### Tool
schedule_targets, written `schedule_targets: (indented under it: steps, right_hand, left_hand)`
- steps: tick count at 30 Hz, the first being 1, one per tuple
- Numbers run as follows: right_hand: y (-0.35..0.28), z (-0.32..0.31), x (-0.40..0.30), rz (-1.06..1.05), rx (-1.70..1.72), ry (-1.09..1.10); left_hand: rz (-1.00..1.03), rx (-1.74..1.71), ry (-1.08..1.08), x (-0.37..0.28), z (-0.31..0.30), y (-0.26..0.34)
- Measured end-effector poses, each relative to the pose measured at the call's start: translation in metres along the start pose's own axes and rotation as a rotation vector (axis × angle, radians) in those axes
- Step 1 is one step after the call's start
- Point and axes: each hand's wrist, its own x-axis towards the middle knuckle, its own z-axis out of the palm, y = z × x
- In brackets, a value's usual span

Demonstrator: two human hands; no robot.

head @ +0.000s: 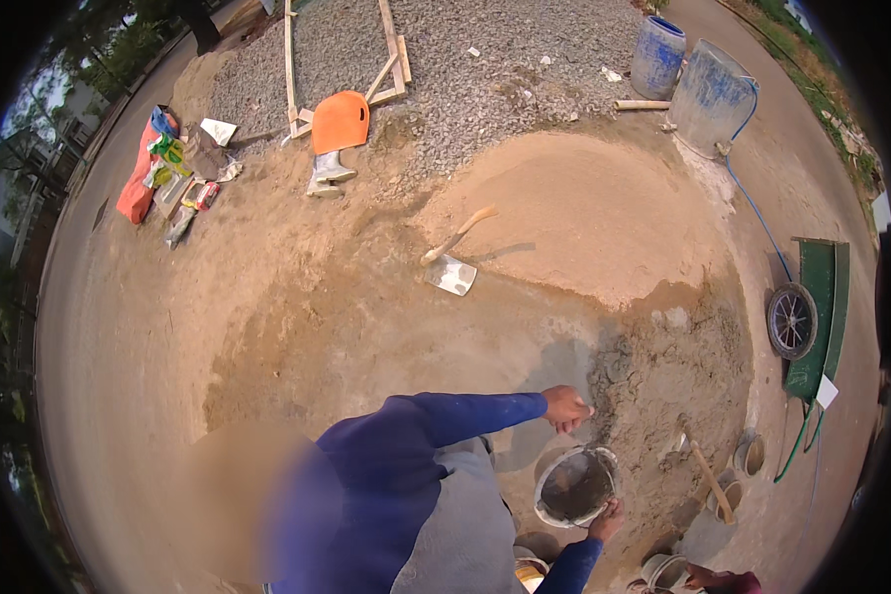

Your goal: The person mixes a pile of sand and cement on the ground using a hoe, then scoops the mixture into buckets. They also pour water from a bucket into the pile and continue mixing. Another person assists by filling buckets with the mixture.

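My left hand (564, 409) is curled just beyond the rim of a mortar-stained bucket (537, 490). Whether its fingers hold anything is unclear. My right hand (607, 520) grips the bucket's near right rim. Dark grey, wet-looking material covers the inside of the bucket. To its right spreads a bed of wet mortar (661, 371), with the wooden handle (713, 479) of a tool standing out of it. Another bucket (529, 570) is partly hidden beside my body.
A co-worker's hand (702, 576) touches a bucket (664, 570) at lower right. More buckets (750, 454) stand by the mortar. Beyond lie a shovel (453, 275), sand (594, 200), gravel (453, 74), a plastic drum (709, 104) and an overturned green wheelbarrow (813, 371).
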Motion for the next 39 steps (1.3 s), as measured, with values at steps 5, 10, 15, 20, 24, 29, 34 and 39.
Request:
schedule_targets:
  steps: [5,10,15,20,24,29,34,39]
  right_hand:
    - [0.076,0.028,0.186,-0.214,-1.129,0.216]
    - [0.001,0.062,0.226,-0.306,-0.541,0.034]
    - [0.001,0.035,0.291,-0.555,-0.850,0.247]
    - [0.000,-0.027,0.343,-0.632,-0.570,0.152]
    - [-0.006,0.006,0.351,-0.151,-1.035,-0.028]
    - [0.031,-0.041,0.347,-0.532,-0.294,-0.157]
    - [0.058,-0.003,0.394,0.015,0.007,0.417]
    - [0.117,-0.024,0.374,-0.253,-0.102,-0.203]
  left_hand:
    - [-0.331,-0.020,0.729,-0.043,-0.132,-0.145]
    - [-1.039,0.519,0.760,-0.213,-0.096,-0.379]
    - [-0.742,0.831,0.131,-0.214,0.004,-0.378]
    - [-0.870,-0.384,0.714,-0.128,0.094,-0.190]
    - [-0.833,0.248,0.729,-0.135,0.149,-0.255]
    - [-0.791,0.240,0.913,-0.121,0.165,-0.238]
    - [-0.649,-0.385,0.879,-0.109,0.185,-0.264]
    - [-0.731,0.418,0.310,-0.133,0.173,-0.296]
